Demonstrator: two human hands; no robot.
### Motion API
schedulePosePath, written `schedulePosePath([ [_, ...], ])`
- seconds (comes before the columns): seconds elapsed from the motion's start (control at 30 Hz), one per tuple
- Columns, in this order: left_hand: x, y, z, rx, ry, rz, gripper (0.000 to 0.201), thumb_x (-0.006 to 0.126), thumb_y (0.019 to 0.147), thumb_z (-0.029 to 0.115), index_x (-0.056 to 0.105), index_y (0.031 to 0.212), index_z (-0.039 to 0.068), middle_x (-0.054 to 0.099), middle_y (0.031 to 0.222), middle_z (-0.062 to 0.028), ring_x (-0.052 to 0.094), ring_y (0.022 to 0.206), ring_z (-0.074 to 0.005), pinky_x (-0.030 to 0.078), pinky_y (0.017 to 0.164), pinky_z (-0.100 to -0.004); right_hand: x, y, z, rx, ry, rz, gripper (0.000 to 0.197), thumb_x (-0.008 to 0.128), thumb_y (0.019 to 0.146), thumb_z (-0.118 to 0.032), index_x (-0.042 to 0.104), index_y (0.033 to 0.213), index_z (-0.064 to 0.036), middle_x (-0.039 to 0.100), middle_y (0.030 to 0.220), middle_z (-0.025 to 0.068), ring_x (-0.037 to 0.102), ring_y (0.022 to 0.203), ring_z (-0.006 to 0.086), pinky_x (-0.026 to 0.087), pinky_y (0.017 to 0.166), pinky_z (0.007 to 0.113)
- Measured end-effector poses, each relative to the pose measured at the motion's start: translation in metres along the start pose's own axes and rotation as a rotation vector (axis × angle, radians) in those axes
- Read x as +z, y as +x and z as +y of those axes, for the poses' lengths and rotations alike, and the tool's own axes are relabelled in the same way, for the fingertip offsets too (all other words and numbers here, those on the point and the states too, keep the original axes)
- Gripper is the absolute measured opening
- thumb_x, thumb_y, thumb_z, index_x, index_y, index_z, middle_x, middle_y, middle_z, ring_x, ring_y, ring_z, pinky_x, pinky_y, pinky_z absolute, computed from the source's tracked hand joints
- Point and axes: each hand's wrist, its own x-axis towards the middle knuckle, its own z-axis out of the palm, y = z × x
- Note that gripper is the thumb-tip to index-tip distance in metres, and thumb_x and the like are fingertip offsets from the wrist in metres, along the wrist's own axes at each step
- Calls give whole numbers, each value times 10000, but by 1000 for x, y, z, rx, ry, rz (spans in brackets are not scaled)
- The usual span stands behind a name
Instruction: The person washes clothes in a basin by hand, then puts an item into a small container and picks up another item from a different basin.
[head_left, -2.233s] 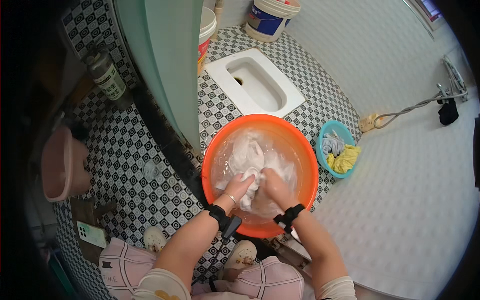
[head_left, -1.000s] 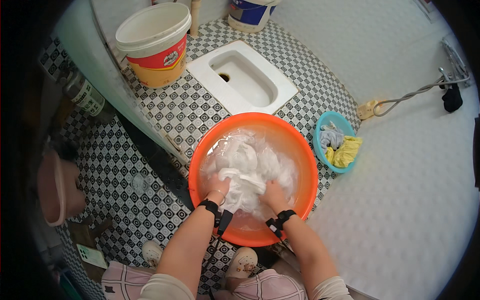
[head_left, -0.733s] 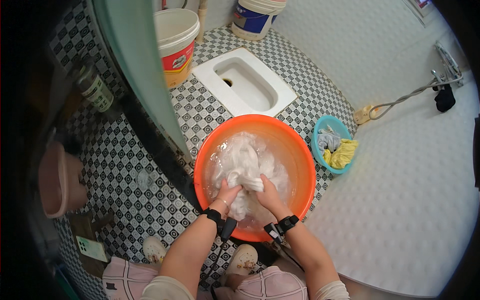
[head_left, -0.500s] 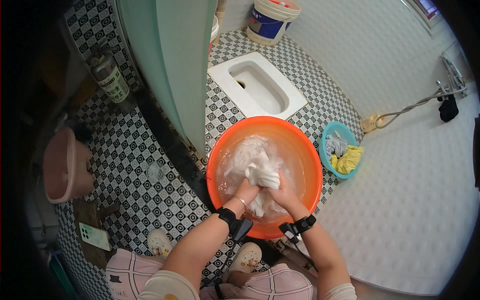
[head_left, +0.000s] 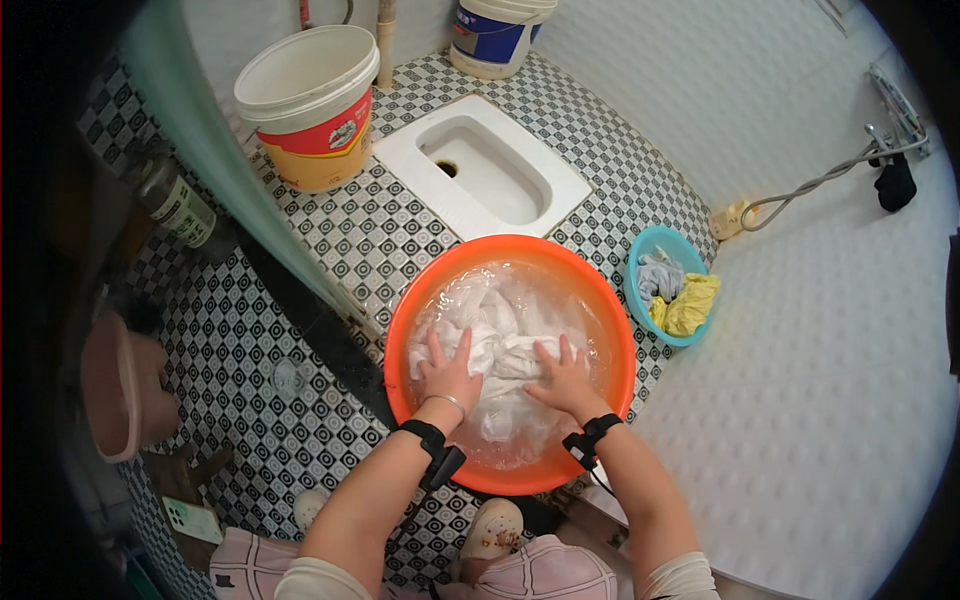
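A large orange basin of water stands on the floor in front of me. White wet cloth lies spread and crumpled in it, partly under the water. My left hand rests on the cloth's left part, fingers spread. On the right part lies my right hand, its fingers also apart and touching the fabric. Neither hand grips the cloth. Whether it is one garment or several, I cannot tell.
A small blue basin with grey and yellow cloths stands right of the orange one. Beyond are a squat toilet, an open white bucket and a blue-labelled bucket. A pink tub and a phone are left.
My hands have let go of the bunched white cloth, lowered and moved apart. The cloth now lies spread out in the water. The view has shifted, showing the open white bucket.
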Motion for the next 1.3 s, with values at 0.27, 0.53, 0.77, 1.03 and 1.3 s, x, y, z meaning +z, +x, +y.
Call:
schedulePosePath([
  [0.27, 32, 37, 21, -53, 320, -265, 727, 579, 860, 373, 139, 1435, 434, -116, 1531, -98, 256, 1278, -487, 295, 951, -652, 41, 24, 7, 143, 84, -394, 890, 597, 731, -590, 273, 1430, -143, 467, 1283, 275, 303, 1302, 419, 242, 1066, 491],
  [0.53, 55, 90, 19, -119, 324, -571, 542, 476, 887, 229, 331, 1405, 291, 299, 1466, -117, 306, 1336, -306, 356, 1030, -401, 66, 57, 26, 319, 128, -667, 344, 604, 758, -260, 661, 1003, -25, 619, 1083, 223, 590, 1026, 365, 459, 873, 435],
  [0.77, 46, 75, 0, 32, 326, -30, 510, 552, 850, 208, 402, 1336, 165, 414, 1365, -168, 467, 1200, -350, 417, 970, -419, 45, 61, 40, 63, 34, -283, 423, 673, 701, -231, 631, 1071, -31, 627, 1049, 224, 597, 983, 379, 473, 856, 429],
  [1.03, 44, 48, -22, -227, -421, 78, 926, 826, 583, 233, 318, 1341, 68, 465, 1258, -228, 492, 1151, -328, 430, 954, -384, 88, -8, 78, 465, 512, 33, 569, 702, 689, -242, 531, 1191, -37, 622, 1031, 215, 593, 978, 359, 466, 859, 385],
  [1.3, 64, 14, -36, -240, -1417, -393, 523, 544, 876, 113, 321, 1347, 62, 513, 1208, -154, 564, 1061, -281, 515, 823, -409, -11, -21, -75, 77, 969, 193, 313, 514, 758, -28, 511, 1070, -8, 588, 907, 193, 573, 862, 281, 449, 781, 348],
])
